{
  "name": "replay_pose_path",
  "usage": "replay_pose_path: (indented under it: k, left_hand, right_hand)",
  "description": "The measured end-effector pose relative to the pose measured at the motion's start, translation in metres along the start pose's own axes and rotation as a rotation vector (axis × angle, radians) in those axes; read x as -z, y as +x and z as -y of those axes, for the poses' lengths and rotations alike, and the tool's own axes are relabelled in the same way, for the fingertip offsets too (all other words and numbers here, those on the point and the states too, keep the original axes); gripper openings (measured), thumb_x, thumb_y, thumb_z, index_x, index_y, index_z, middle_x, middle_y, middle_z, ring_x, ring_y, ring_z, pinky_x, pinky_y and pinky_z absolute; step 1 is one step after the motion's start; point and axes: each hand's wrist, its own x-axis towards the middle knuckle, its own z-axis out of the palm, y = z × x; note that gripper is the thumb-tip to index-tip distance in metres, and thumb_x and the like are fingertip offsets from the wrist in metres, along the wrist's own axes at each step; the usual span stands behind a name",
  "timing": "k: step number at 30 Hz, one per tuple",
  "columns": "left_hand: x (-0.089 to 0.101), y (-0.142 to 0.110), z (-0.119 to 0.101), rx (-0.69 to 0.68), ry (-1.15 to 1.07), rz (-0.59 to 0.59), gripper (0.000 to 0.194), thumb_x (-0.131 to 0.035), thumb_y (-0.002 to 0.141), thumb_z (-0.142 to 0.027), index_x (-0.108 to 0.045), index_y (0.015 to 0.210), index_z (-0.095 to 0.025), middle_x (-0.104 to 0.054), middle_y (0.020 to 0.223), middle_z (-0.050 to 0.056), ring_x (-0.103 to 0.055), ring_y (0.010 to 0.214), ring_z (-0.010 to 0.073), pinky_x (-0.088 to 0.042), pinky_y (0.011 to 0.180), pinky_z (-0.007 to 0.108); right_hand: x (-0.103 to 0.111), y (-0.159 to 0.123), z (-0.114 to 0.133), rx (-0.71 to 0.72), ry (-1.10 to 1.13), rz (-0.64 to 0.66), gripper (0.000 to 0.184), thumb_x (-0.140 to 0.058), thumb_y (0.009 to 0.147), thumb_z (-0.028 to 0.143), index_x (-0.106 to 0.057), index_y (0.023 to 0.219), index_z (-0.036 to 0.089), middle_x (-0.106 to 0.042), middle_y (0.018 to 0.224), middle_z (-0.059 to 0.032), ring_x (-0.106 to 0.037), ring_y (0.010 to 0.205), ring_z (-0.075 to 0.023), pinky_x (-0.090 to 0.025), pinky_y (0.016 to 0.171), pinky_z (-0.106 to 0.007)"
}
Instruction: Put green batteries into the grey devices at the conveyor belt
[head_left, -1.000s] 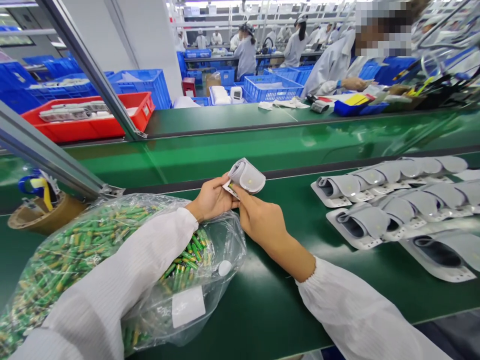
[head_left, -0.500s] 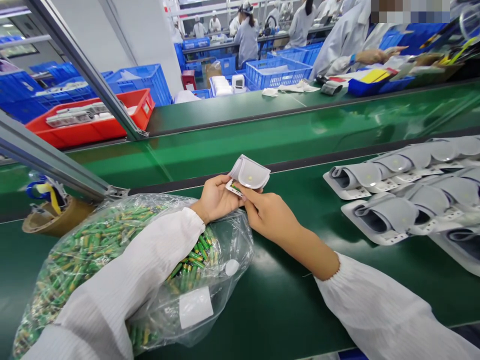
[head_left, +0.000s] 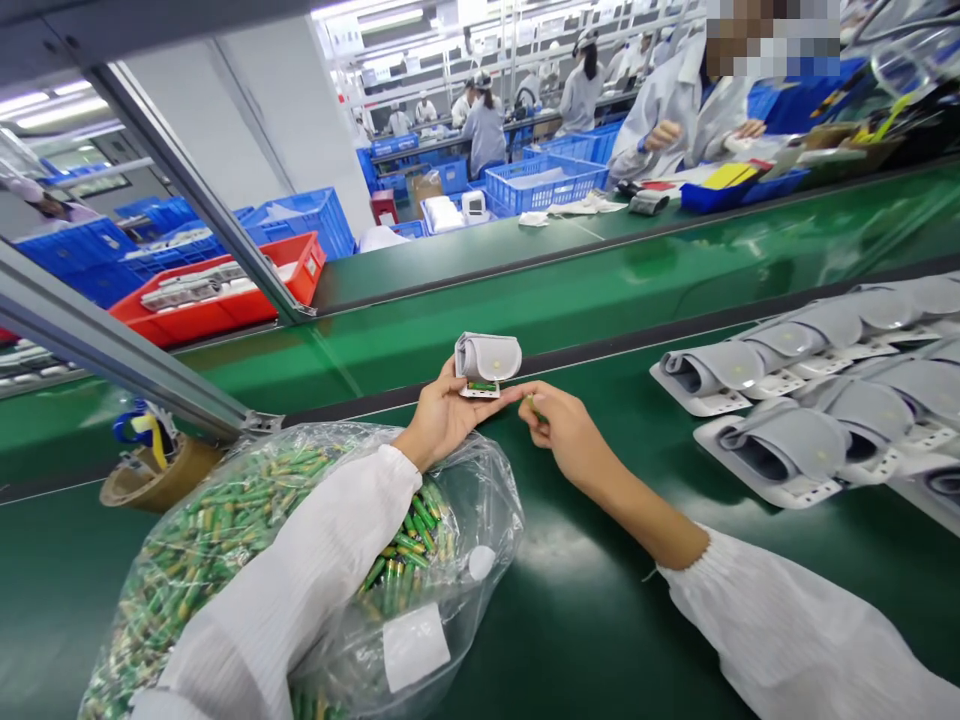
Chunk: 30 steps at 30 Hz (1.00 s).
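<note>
Grey cuff (head_left: 491,357), rolled, in left grip (head_left: 441,420); green battery (head_left: 482,386) in white base (head_left: 486,394); yellow-green piece (head_left: 532,403) in right grip (head_left: 561,420).

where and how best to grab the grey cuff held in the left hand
Probably pinch the grey cuff by its rounded right end, coming from the right: that end stands clear above the white base, while the left hand supports it from the left and below.
</note>
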Motion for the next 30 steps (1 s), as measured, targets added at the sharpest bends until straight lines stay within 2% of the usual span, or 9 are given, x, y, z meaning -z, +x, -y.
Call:
replay_pose_path:
  k: [2,5,8,10,13,17,22,25,30]
  left_hand:
    - [0.002,0.000,0.000,-0.018,0.001,0.001,0.076,-0.053,0.078,-0.007,-0.042,0.152,-0.023,-0.068,0.125,0.012,-0.075,0.108,0.0303,-0.055,0.109,0.056]
    - [0.003,0.002,0.002,-0.024,0.040,-0.018,0.061,-0.056,0.084,-0.011,-0.047,0.143,-0.022,-0.069,0.121,0.012,-0.075,0.104,0.0305,-0.056,0.105,0.057]
    - [0.004,0.005,0.008,-0.017,0.098,-0.065,0.038,-0.055,0.092,-0.015,-0.051,0.129,-0.019,-0.070,0.110,0.010,-0.075,0.092,0.0251,-0.064,0.088,0.045]
    - [0.004,0.007,0.010,-0.005,0.150,-0.094,0.030,-0.054,0.095,-0.018,-0.050,0.125,-0.018,-0.069,0.101,0.010,-0.074,0.081,0.0217,-0.062,0.073,0.033]
    - [0.005,0.009,0.011,-0.012,0.205,-0.124,0.030,-0.055,0.095,-0.020,-0.048,0.124,-0.019,-0.067,0.096,0.008,-0.071,0.070,0.0189,-0.055,0.060,0.025]
    - [0.002,0.007,0.011,-0.013,0.203,-0.118,0.055,-0.055,0.087,-0.012,-0.037,0.137,-0.024,-0.067,0.101,0.006,-0.069,0.067,0.0176,-0.054,0.058,0.025]
    - [-0.005,0.002,0.014,0.023,0.179,-0.087,0.074,-0.060,0.079,-0.009,-0.030,0.145,-0.025,-0.064,0.105,0.004,-0.065,0.066,0.0146,-0.056,0.060,0.026]
    - [-0.007,0.001,0.016,0.034,0.187,-0.113,0.074,-0.061,0.075,-0.008,-0.029,0.140,-0.024,-0.062,0.109,0.005,-0.064,0.066,0.0144,-0.057,0.061,0.028]
    - [-0.011,-0.001,0.017,0.038,0.164,-0.114,0.076,-0.056,0.064,-0.011,-0.031,0.135,-0.024,-0.060,0.112,0.006,-0.063,0.072,0.0161,-0.056,0.063,0.030]
  right_hand:
    - [-0.001,0.005,-0.001,-0.106,0.210,-0.032,0.039,-0.057,0.072,0.047,-0.064,0.092,0.015,-0.044,0.069,0.0019,-0.035,0.054,-0.0067,-0.026,0.048,-0.021]
    - [-0.005,0.008,0.002,-0.164,0.449,-0.074,0.044,-0.077,0.062,0.046,-0.064,0.089,0.014,-0.062,0.084,-0.0027,-0.058,0.072,-0.0100,-0.050,0.062,-0.021]
    - [-0.008,0.007,0.004,-0.164,0.594,-0.131,0.056,-0.093,0.059,0.047,-0.066,0.096,0.016,-0.067,0.099,-0.0029,-0.068,0.093,-0.0139,-0.060,0.089,-0.028]
    - [-0.009,0.005,0.001,-0.110,0.563,-0.186,0.058,-0.095,0.060,0.049,-0.070,0.101,0.018,-0.068,0.099,-0.0018,-0.070,0.097,-0.0145,-0.060,0.095,-0.031]
    - [-0.008,0.000,-0.007,0.066,0.294,-0.268,0.050,-0.087,0.076,0.053,-0.074,0.109,0.018,-0.071,0.102,-0.0043,-0.070,0.093,-0.0133,-0.060,0.087,-0.029]
    - [-0.006,-0.006,-0.010,0.525,-0.299,-0.316,0.022,-0.072,0.096,0.034,-0.075,0.113,0.020,-0.075,0.104,-0.0034,-0.071,0.088,-0.0110,-0.060,0.086,-0.026]
    - [-0.002,-0.004,-0.008,1.068,-0.788,-0.288,0.023,-0.069,0.095,0.010,-0.069,0.117,0.018,-0.077,0.108,-0.0028,-0.075,0.094,-0.0120,-0.060,0.090,-0.023]
    - [0.000,0.002,-0.011,1.203,-0.945,-0.274,0.032,-0.069,0.094,0.006,-0.065,0.124,0.015,-0.076,0.113,-0.0060,-0.076,0.099,-0.0148,-0.060,0.093,-0.024]
    - [-0.001,0.006,-0.014,1.267,-0.999,-0.260,0.032,-0.069,0.093,0.004,-0.063,0.123,0.013,-0.076,0.112,-0.0094,-0.075,0.101,-0.0164,-0.061,0.094,-0.026]
